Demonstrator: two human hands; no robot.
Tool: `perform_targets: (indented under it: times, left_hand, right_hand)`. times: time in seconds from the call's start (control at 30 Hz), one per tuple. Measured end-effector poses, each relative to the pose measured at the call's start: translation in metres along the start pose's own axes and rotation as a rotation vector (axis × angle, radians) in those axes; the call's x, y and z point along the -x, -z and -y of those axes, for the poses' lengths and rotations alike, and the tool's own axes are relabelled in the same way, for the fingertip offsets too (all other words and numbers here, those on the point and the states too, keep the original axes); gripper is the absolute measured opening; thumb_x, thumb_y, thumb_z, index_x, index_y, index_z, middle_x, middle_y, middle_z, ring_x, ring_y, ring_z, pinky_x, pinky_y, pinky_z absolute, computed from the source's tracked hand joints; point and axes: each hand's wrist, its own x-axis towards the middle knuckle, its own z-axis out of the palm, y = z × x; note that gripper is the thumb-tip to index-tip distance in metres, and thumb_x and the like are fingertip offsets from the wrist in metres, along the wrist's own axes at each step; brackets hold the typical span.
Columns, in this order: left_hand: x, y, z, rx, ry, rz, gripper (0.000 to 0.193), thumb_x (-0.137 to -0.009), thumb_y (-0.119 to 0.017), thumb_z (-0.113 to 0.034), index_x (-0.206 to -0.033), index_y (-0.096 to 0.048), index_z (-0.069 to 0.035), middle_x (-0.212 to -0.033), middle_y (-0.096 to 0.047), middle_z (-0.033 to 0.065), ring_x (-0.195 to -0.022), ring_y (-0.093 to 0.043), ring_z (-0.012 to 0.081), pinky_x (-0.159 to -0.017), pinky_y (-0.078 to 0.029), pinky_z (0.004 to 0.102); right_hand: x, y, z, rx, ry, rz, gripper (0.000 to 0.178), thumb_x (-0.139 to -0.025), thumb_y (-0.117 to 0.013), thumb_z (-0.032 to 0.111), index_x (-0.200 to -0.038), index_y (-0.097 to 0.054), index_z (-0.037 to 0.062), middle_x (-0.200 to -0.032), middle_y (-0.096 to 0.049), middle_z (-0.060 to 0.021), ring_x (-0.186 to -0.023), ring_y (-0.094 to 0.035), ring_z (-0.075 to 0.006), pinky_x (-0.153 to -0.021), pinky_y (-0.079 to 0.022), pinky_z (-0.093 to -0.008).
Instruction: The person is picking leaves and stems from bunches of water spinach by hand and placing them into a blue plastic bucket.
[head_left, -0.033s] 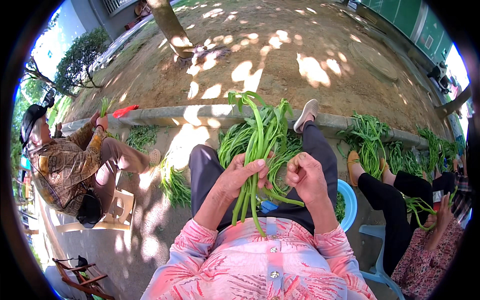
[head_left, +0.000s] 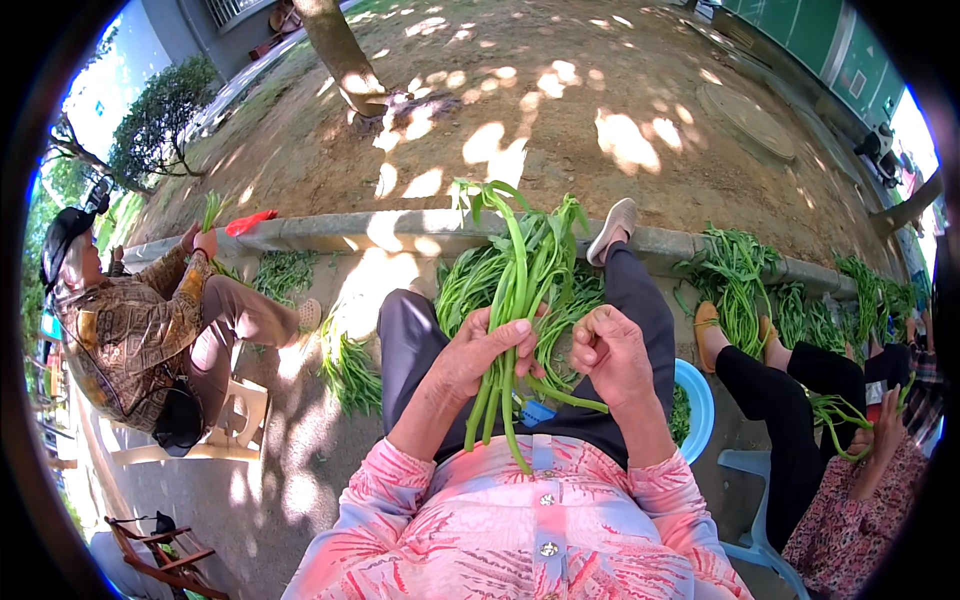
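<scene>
My left hand [head_left: 475, 355] is closed around a bunch of water spinach [head_left: 518, 285], held upright above my lap. Its leafy tops point away from me, and the thick bare stems hang below my fingers toward my shirt. One stem sticks out sideways beneath my right hand [head_left: 612, 350]. That hand is raised just right of the bunch, apart from it, with fingers curled and thumb pressed in; whatever it may pinch is hidden. Beyond the bunch, between my legs, lies a heap of loose greens [head_left: 468, 285]. A light blue basin [head_left: 704, 410] with greens inside stands beside my right leg.
At left a person [head_left: 140, 330] sits on a low stool holding greens. At right another person's hand [head_left: 884, 425] holds stems, near a blue chair [head_left: 748, 462]. More greens [head_left: 350, 375] lie on the pavement. A concrete curb [head_left: 400, 228] runs ahead, with a red bag [head_left: 250, 222] on it.
</scene>
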Motion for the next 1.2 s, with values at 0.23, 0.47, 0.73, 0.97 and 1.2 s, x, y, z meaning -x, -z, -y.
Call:
perform_targets:
  times: [0.23,0.47,0.73,0.97,1.2]
  left_hand:
    - [0.002,-0.005,-0.003,-0.222,-0.080,-0.035,0.022,-0.084,-0.053,-0.016,-0.099,-0.053,0.001,-0.060,-0.046,-0.0003,-0.049,-0.045,0.0093,-0.054,-0.048,0.0275]
    - [0.000,-0.008,-0.003,-0.363,-0.077,-0.065,0.016,-0.083,-0.055,-0.017,-0.091,-0.055,-0.003,-0.057,-0.047,-0.0007,-0.048,-0.044,0.0073,-0.051,-0.046,0.0263]
    - [0.001,-0.001,-0.001,-0.409,-0.136,-0.114,0.011,-0.080,-0.061,-0.013,-0.081,-0.056,-0.003,-0.056,-0.050,-0.0006,-0.046,-0.046,0.0065,-0.044,-0.045,0.0236]
    - [0.002,0.000,-0.004,-0.377,-0.128,-0.132,0.010,-0.079,-0.060,-0.011,-0.080,-0.057,-0.002,-0.057,-0.050,-0.0005,-0.045,-0.047,0.0065,-0.044,-0.046,0.0232]
    - [0.002,-0.007,-0.006,-0.395,-0.106,-0.169,0.008,-0.079,-0.058,-0.010,-0.080,-0.057,-0.002,-0.057,-0.050,-0.0008,-0.044,-0.047,0.0062,-0.043,-0.045,0.0230]
  right_hand:
    - [-0.007,-0.004,-0.012,0.171,0.068,-0.017,0.012,-0.084,-0.057,0.011,-0.084,-0.055,-0.0004,-0.072,-0.055,-0.0052,-0.053,-0.046,-0.0089,-0.045,-0.036,-0.0223]
    - [-0.019,-0.013,-0.004,0.196,-0.033,0.023,0.011,-0.081,-0.060,0.010,-0.082,-0.056,-0.0007,-0.066,-0.053,-0.0027,-0.050,-0.043,-0.0077,-0.044,-0.034,-0.0219]
    - [-0.016,-0.003,0.004,0.181,0.056,-0.041,0.008,-0.080,-0.059,0.004,-0.082,-0.056,-0.0027,-0.062,-0.051,-0.0024,-0.049,-0.043,-0.0082,-0.043,-0.034,-0.0218]
    - [-0.011,0.017,0.009,0.405,0.129,0.023,0.007,-0.080,-0.058,0.002,-0.084,-0.057,-0.0030,-0.063,-0.052,-0.0032,-0.048,-0.044,-0.0072,-0.042,-0.035,-0.0200]
    - [-0.016,0.015,0.004,0.673,0.463,-0.185,0.005,-0.080,-0.055,0.001,-0.083,-0.058,-0.0027,-0.063,-0.052,-0.0010,-0.048,-0.043,-0.0048,-0.043,-0.035,-0.0191]
